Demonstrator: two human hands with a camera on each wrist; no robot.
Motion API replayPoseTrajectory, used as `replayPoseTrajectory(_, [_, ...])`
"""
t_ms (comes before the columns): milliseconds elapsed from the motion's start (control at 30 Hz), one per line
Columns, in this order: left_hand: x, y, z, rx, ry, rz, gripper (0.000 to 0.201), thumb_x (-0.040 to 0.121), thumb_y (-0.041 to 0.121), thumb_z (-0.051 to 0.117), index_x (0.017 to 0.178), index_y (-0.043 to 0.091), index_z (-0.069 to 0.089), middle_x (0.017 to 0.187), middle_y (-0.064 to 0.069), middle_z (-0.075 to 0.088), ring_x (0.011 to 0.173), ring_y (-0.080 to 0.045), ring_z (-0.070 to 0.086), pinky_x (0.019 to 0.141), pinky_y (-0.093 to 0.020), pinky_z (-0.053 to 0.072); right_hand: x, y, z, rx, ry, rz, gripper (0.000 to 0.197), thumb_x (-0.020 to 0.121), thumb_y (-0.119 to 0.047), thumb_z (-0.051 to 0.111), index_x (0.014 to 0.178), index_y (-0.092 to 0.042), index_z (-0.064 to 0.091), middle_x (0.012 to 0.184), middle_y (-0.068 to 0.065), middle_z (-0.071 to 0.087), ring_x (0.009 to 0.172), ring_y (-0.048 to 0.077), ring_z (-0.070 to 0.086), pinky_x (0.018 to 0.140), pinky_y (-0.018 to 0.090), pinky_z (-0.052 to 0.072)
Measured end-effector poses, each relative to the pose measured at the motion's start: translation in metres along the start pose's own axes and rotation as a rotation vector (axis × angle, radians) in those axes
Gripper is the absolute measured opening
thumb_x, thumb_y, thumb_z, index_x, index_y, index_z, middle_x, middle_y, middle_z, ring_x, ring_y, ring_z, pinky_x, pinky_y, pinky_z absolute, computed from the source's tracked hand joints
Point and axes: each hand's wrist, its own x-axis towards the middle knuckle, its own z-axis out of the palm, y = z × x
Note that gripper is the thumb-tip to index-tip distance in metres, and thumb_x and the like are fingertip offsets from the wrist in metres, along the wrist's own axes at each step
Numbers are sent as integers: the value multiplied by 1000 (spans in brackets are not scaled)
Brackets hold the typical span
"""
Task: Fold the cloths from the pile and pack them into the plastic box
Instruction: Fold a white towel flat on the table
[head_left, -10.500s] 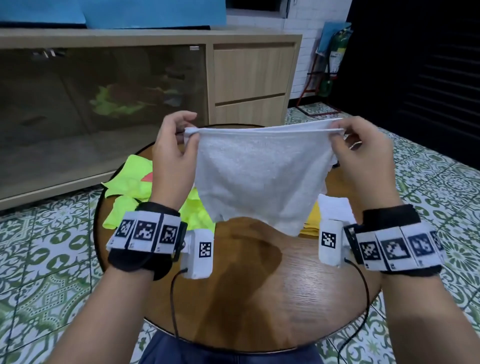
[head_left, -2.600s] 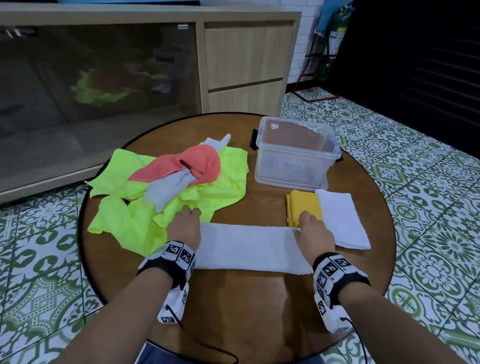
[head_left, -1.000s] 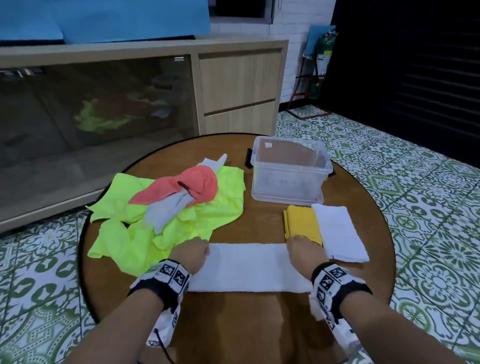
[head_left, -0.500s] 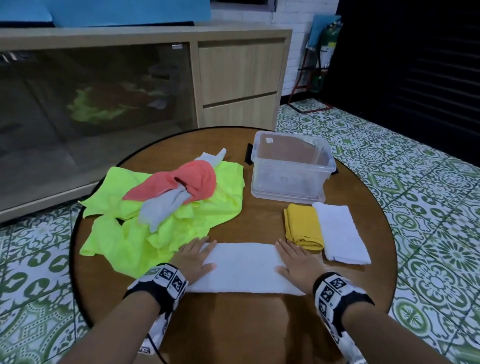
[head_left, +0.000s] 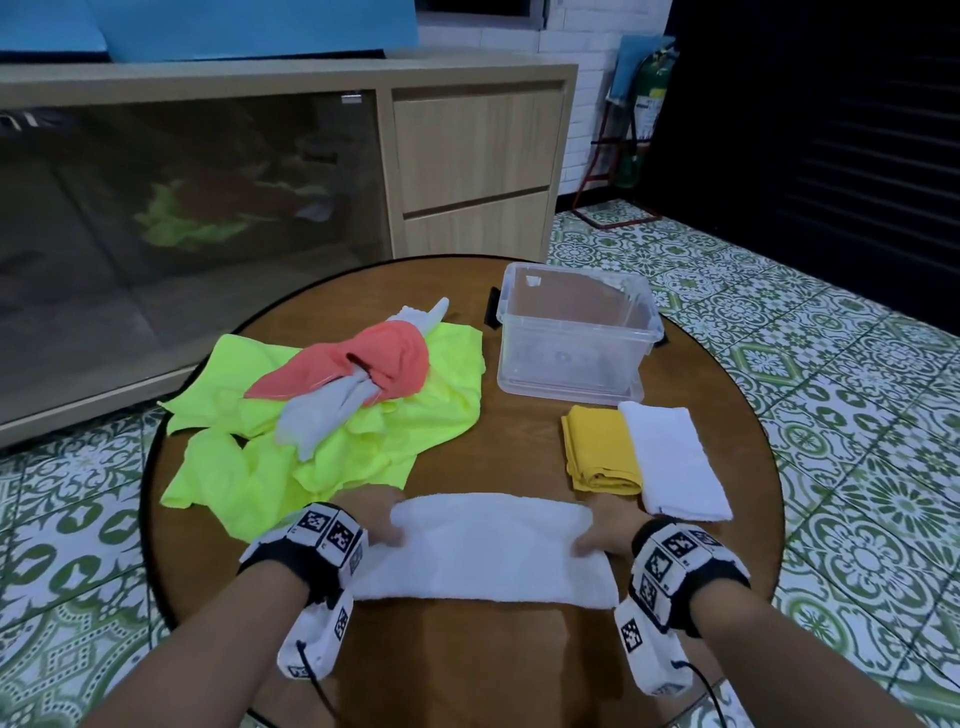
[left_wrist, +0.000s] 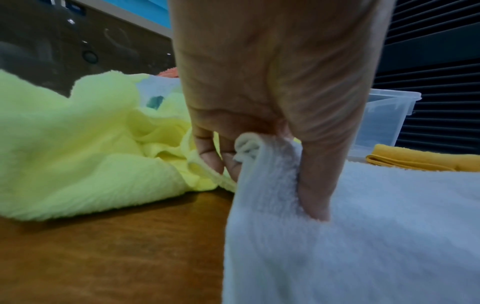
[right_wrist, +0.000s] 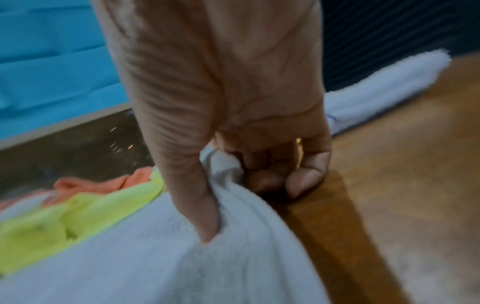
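A white cloth, folded into a long strip, lies across the near part of the round wooden table. My left hand pinches its far left corner between thumb and fingers. My right hand pinches the far right corner the same way, and the far edge is raised off the table. The clear plastic box stands with nothing in it at the back right. The pile of neon yellow, coral and grey cloths lies at the left.
A folded yellow cloth and a folded white cloth lie side by side between the box and my right hand. A wooden cabinet with a glass door stands behind the table. Patterned floor tiles surround it.
Half a second ago both hands lay flat on the strip. Now they have slid outward to its far corners, taken hold of them and begun lifting the far edge.
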Motion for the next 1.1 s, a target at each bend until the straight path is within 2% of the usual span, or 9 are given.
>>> replayPoseTrajectory(67, [-3, -1, 0, 4, -16, -18, 46, 88, 32, 60, 127, 10, 50, 129, -8, 54, 119, -23, 50, 77, -22, 32, 4, 2, 1, 83, -2, -10, 79, 42, -47, 71, 112, -14, 55, 113, 7, 59, 100, 25, 57, 88, 34, 50])
replayPoseTrajectory(200, [-9, 16, -6, 136, 121, 0, 73, 80, 44, 66, 141, 20, 33, 139, -5, 41, 128, -25, 39, 98, -34, 38, -33, -27, -17, 226, 115, -206, 19, 86, -12, 58, 100, -9, 46, 94, 5, 52, 89, 21, 49, 65, 25, 40])
replayPoseTrajectory(333, [-12, 58, -26, -343, 271, 324, 87, 80, 33, 71, 148, 20, 19, 151, -1, 28, 138, -17, 29, 111, -31, 28, -51, -56, -28, 210, 195, -481, 25, 86, -8, 55, 109, -10, 47, 103, 12, 57, 94, 25, 54, 78, 33, 44])
replayPoseTrajectory(433, [-21, 82, -44, -747, 191, 471, 67, 80, 18, 72, 138, 14, 37, 128, -1, 51, 115, -5, 52, 89, -11, 40, -63, -72, -36, 325, 191, -635, 32, 80, -11, 65, 100, -26, 45, 106, 12, 62, 99, 27, 59, 86, 43, 47])
replayPoseTrajectory(533, [-31, 84, -59, -879, 282, 451, 15, 82, 11, 70, 91, 17, 59, 76, 8, 57, 66, 1, 53, 51, -3, 36, -71, -73, -47, 457, 242, -662, 36, 80, -11, 70, 95, -34, 46, 105, 11, 64, 98, 24, 60, 84, 36, 48])
replayPoseTrajectory(667, [-43, 62, -70, -906, 471, 413, 8, 83, 7, 68, 83, 10, 61, 71, 6, 54, 66, -3, 48, 52, -5, 36, -77, -63, -64, 407, 253, -665, 13, 83, -10, 69, 80, -18, 58, 74, -3, 57, 66, 3, 52, 62, 19, 39])
replayPoseTrajectory(767, [-54, 50, -81, -951, 479, 440, 10, 84, 6, 66, 81, 14, 61, 70, 6, 54, 60, 6, 49, 55, -7, 36, -88, -67, -78, 484, 349, -721, 28, 87, -8, 64, 66, -24, 54, 54, -13, 45, 50, -4, 41, 53, 12, 30])
replayPoseTrajectory(933, [-67, 46, -116, -1077, 604, 526, 25, 84, -5, 62, 77, 19, 60, 57, 21, 63, 60, 10, 55, 59, -7, 42, -105, -91, -107, 534, 557, -849, 9, 90, -7, 58, 81, -9, 60, 70, 3, 47, 63, 9, 41, 60, 20, 32])
replayPoseTrajectory(1100, [-58, 51, -143, -1054, 770, 513, 30, 79, -8, 65, 73, 21, 59, 60, 16, 63, 56, 9, 52, 61, -13, 44, -101, -109, -137, 518, 683, -869, 7, 91, -10, 56, 86, -9, 62, 65, -8, 48, 57, 0, 42, 57, 14, 35])
